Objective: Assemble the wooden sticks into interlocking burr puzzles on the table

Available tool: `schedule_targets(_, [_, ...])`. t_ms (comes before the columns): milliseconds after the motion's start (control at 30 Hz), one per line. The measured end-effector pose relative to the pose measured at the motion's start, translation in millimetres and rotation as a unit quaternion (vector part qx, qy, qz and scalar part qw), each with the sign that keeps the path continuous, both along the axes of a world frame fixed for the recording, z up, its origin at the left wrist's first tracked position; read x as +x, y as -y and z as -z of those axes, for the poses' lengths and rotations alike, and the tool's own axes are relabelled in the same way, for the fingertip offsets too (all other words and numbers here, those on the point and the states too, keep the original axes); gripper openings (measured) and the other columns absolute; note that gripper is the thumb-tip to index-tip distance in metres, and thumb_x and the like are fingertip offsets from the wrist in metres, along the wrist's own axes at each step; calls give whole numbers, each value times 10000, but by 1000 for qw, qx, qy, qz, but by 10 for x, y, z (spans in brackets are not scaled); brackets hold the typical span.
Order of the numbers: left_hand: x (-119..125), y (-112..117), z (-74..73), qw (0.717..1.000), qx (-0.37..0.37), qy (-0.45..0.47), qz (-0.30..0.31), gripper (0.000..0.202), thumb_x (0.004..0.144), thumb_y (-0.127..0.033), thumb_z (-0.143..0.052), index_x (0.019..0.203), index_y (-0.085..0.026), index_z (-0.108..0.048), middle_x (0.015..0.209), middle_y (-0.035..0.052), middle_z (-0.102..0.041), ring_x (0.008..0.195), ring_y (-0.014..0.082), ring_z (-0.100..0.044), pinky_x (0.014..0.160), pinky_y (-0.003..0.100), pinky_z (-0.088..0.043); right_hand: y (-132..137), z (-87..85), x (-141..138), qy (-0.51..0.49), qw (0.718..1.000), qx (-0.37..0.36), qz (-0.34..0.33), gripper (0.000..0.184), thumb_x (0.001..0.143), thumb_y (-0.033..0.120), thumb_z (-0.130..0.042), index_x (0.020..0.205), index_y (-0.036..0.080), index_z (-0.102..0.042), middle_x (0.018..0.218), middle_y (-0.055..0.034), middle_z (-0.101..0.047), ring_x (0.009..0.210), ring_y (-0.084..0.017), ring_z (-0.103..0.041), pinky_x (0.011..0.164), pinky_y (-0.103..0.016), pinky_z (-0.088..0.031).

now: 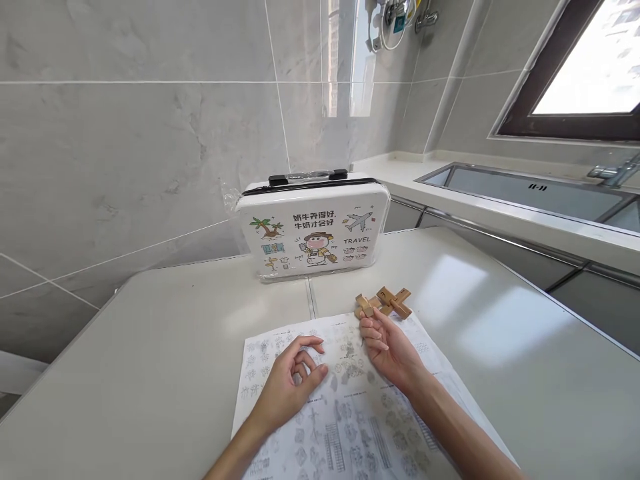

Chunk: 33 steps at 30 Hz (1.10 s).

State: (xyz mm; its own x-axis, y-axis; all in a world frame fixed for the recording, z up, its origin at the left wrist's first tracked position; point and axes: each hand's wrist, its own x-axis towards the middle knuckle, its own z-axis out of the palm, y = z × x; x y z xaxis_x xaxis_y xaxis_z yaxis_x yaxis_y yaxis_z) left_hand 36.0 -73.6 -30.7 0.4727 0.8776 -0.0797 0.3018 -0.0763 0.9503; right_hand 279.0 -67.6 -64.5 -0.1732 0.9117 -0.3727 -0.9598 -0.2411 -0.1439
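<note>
Over a large paper sheet printed with several small diagrams, my left hand rests with its thumb and fingers apart and curved, holding nothing. My right hand is closed, its fingers curled in and its fingertips at a small notched wooden puzzle piece. Part of that grip is hidden behind the fingers. Right beside it, a cross-shaped set of wooden puzzle pieces lies at the sheet's far edge. Whether the two wooden groups touch, I cannot tell.
A white cartoon-printed case in clear plastic wrap stands upright at the back of the white table, against the grey tiled wall. To the right are a counter with a steel sink, a faucet and a window.
</note>
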Motion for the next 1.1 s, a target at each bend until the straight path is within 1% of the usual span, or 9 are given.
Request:
schedule_targets(67, [-7,-5,22,1000,9,2,2,370,973,-461,-660,1270,-244,-620,1165,81,-649,768,140,-586,690,276,-487,-2,5,0,3,1000,8,-4,51,1047,215,-580,1025,198,-537,672,69,-499,443,-61,-461,307,-105,-376])
schedule_targets(167, [-16,-9,40,1000,13,3,3,368,984,-463,-644,1272,-234,-623,1154,82,-655,766,141,-577,706,283,-497,2,3,-4,6,1000,18,-6,115,994,205,-659,992,211,-544,676,70,-506,444,-59,-451,306,-99,-370])
schedule_targets(300, [-12,-7,23,1000,11,8,1,368,980,-471,-645,1261,-234,-635,1137,77,-664,762,142,-568,716,286,-500,10,-2,-8,21,999,30,-11,159,945,211,-717,986,203,-564,696,61,-514,464,-59,-455,326,-93,-385])
schedule_targets(400, [-1,-1,-3,1000,8,13,-1,371,970,-469,-653,1253,-230,-643,1118,75,-669,766,146,-570,717,288,-501,13,2,-8,53,998,41,-21,151,945,224,-712,967,214,-563,701,56,-515,471,-67,-448,327,-99,-382])
schedule_targets(500, [6,4,-24,1000,13,16,1,363,968,-460,-655,1241,-220,-644,1087,72,-671,762,146,-570,711,286,-503,18,2,-13,59,997,49,-24,140,955,218,-696,965,218,-556,699,54,-518,476,-65,-447,334,-92,-373])
schedule_targets(667, [-6,5,-27,1000,18,6,9,363,983,-441,-647,1274,-227,-619,1072,61,-680,744,141,-570,708,283,-508,33,-11,-26,2,999,27,-17,65,996,193,-621,1025,197,-563,704,48,-535,476,-57,-458,348,-87,-382])
schedule_targets(767, [-11,3,-15,1000,21,4,14,345,990,-434,-639,1263,-224,-618,1067,61,-678,757,144,-575,705,280,-501,33,-23,-20,-16,999,24,-25,65,993,185,-616,1041,190,-572,706,45,-547,478,-63,-474,348,-93,-386])
schedule_targets(933, [1,-3,-7,1000,25,2,12,351,985,-450,-643,1245,-215,-628,1043,63,-684,746,145,-572,695,277,-493,37,-72,-22,-18,997,32,-69,132,963,231,-686,1032,158,-601,706,42,-565,460,-53,-460,330,-94,-348])
schedule_targets(1100, [19,-11,-1,999,36,-3,8,356,975,-466,-650,1218,-207,-653,998,60,-696,724,146,-572,691,278,-492,91,-113,-110,76,984,80,-140,239,888,286,-785,1003,135,-641,711,44,-583,453,-35,-423,316,-105,-273])
